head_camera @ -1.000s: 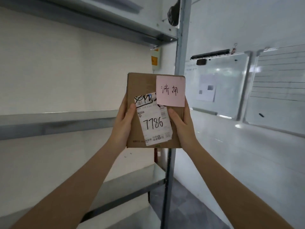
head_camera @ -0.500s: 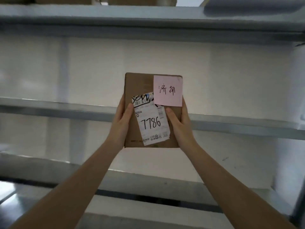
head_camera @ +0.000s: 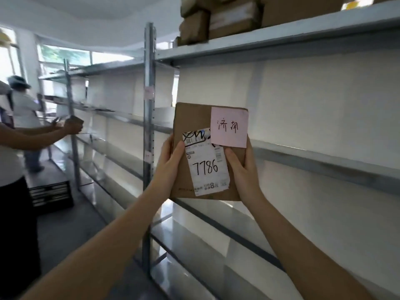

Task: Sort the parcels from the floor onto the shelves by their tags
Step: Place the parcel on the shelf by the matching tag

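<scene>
I hold a flat brown cardboard parcel (head_camera: 192,120) upright in front of me, at chest height before the metal shelving (head_camera: 324,161). A pink sticky tag (head_camera: 229,126) with handwritten characters sits on its top right corner. A white shipping label (head_camera: 207,167) marked 7786 covers its lower middle. My left hand (head_camera: 171,161) grips the parcel's left edge with the thumb on the label. My right hand (head_camera: 242,169) grips the right edge, thumb on the front.
Several brown parcels (head_camera: 218,18) lie on the top shelf. A grey upright post (head_camera: 149,126) stands just left of the parcel. At the left, two people (head_camera: 23,111) stand by further shelves, one holding a small parcel (head_camera: 76,121). A black crate (head_camera: 52,195) sits on the floor.
My view has swung left along the shelving, from its right end by the whiteboards to the post and the aisle with other people. The parcel stays gripped in both hands.
</scene>
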Motion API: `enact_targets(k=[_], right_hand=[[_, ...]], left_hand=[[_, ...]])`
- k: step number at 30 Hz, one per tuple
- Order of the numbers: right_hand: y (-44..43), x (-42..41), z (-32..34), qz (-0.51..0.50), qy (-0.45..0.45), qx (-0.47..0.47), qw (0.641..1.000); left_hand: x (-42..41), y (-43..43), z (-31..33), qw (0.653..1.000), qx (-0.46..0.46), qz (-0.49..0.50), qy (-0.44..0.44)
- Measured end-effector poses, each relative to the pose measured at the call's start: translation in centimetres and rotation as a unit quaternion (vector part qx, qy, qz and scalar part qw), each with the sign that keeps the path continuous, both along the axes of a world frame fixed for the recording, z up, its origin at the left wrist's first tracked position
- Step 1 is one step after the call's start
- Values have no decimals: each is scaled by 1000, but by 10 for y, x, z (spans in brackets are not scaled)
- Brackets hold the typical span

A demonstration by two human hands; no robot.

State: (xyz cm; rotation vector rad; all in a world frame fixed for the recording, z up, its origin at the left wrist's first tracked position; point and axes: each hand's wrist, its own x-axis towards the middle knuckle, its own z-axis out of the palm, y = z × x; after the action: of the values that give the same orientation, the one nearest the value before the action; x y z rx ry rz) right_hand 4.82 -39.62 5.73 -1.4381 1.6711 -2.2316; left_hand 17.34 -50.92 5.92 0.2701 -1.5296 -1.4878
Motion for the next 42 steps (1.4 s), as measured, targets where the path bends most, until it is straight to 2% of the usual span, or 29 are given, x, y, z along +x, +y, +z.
enact_targets(k=[4, 9, 19, 28, 42], right_hand=[[-68, 37, -12, 64, -8, 13, 998], [-141, 64, -25, 107, -6, 39, 994], [-299, 52, -40, 135, -10, 50, 990], [-434, -17, -24, 91, -38, 24, 995], [-558, -91, 7, -12, -14, -12, 1000]], left_hand=[[48, -53, -16, 998, 7, 61, -8], [82, -110, -32, 993, 57, 107, -7], [78, -254, -42, 986, 71, 149, -15], [4, -399, -18, 993, 31, 105, -43], [-94, -560, 8, 999, 20, -21, -18]])
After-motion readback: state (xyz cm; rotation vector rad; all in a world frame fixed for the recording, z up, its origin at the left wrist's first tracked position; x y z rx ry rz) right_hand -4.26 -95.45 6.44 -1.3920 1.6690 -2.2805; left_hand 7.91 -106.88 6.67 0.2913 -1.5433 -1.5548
